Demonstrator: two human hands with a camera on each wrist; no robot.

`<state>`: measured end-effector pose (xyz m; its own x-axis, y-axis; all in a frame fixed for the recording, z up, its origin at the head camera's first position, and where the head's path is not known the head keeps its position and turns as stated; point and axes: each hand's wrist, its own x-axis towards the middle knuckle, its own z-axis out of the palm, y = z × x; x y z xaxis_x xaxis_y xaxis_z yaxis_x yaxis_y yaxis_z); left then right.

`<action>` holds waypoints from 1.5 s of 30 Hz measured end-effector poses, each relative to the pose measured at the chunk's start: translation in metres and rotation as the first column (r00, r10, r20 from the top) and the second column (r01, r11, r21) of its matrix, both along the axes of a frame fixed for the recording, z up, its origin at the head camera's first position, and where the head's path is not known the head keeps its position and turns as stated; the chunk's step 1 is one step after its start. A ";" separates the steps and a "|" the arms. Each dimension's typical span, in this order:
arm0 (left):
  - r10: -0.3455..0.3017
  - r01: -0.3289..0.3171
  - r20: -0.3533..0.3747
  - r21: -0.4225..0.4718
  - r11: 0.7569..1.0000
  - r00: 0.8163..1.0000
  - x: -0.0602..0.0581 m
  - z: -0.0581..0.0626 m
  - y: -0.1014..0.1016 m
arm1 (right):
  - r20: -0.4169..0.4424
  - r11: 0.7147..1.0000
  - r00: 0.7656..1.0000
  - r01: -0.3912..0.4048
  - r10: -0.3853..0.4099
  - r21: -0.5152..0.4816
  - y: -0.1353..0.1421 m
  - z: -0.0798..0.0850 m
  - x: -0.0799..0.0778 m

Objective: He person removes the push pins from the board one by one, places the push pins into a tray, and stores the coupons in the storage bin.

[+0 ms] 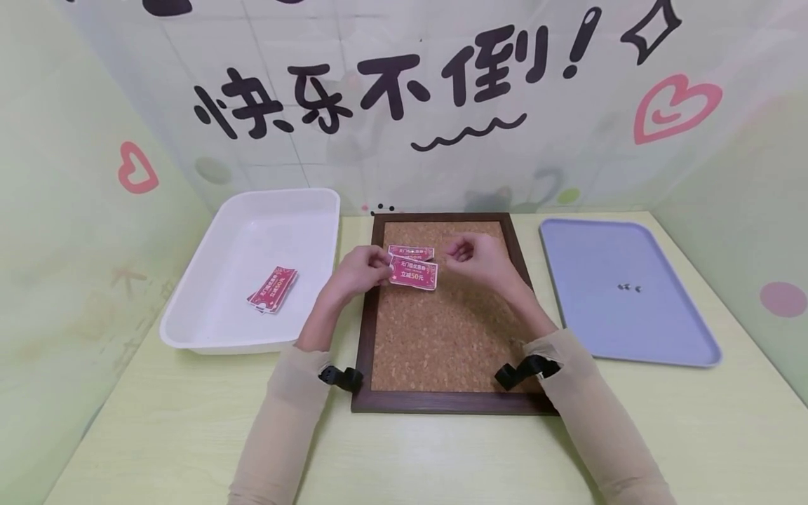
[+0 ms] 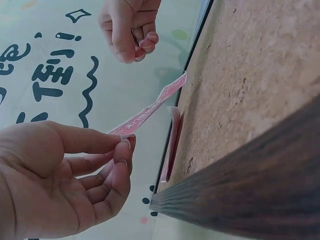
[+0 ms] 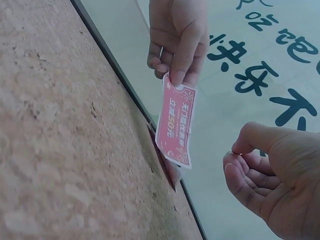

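Observation:
In the head view my left hand [image 1: 366, 270] pinches the left end of a red paper coupon [image 1: 413, 273] between thumb and fingers. The left wrist view shows this coupon [image 2: 155, 109] raised off the corkboard [image 1: 435, 337], slightly bent. Behind it a second coupon [image 1: 410, 251] lies against the cork, partly covered. To the right, my right hand [image 1: 480, 259] is held over the board, apart from the coupon. Its thumb and forefinger pinch a tiny shiny thumbtack [image 3: 231, 153], mostly hidden by the fingertips.
A white tray [image 1: 221, 330] on the left contains several more coupons [image 1: 273, 289]. On the right, a blue tray [image 1: 618, 280] carries several small silver tacks [image 1: 626, 287]. The corkboard's dark wooden frame [image 1: 442, 402] lies on the pale table [image 1: 404, 456], before a printed backdrop.

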<state>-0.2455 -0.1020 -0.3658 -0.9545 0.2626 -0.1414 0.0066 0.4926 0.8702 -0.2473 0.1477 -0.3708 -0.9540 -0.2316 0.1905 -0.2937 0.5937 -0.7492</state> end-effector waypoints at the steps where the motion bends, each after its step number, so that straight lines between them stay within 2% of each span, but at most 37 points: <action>1: -0.006 0.006 -0.011 -0.003 1.000 1.000 0.001 0.000 -0.001 | -0.003 1.000 1.000 0.001 -0.001 -0.004 0.002 0.000 0.000; 7: -0.029 0.028 -0.049 -0.014 0.999 0.998 0.004 0.000 -0.005 | -0.033 1.000 0.999 0.012 -0.013 -0.011 0.013 0.001 0.002; 13: -0.036 0.037 -0.070 0.018 0.999 0.997 0.006 -0.001 -0.010 | -0.075 0.999 0.997 -0.015 0.012 -0.040 0.023 0.001 0.002; 19: -0.036 0.041 -0.097 0.050 0.998 0.995 0.008 0.001 -0.014 | -0.078 1.000 0.997 0.012 -0.014 -0.025 0.037 0.000 0.003; 28: 0.017 -0.012 -0.124 0.048 0.999 0.992 0.015 0.006 -0.024 | -0.052 0.999 0.998 0.020 -0.021 -0.028 0.063 0.002 0.011; 36: 0.058 -0.053 -0.155 0.036 0.998 0.986 0.020 0.005 -0.042 | -0.084 0.999 0.995 0.054 -0.054 -0.005 0.091 0.006 0.022; 45: 0.155 -0.133 -0.164 0.136 0.982 0.974 0.022 0.002 -0.066 | -0.134 0.995 0.987 0.080 -0.087 -0.058 0.122 0.007 0.031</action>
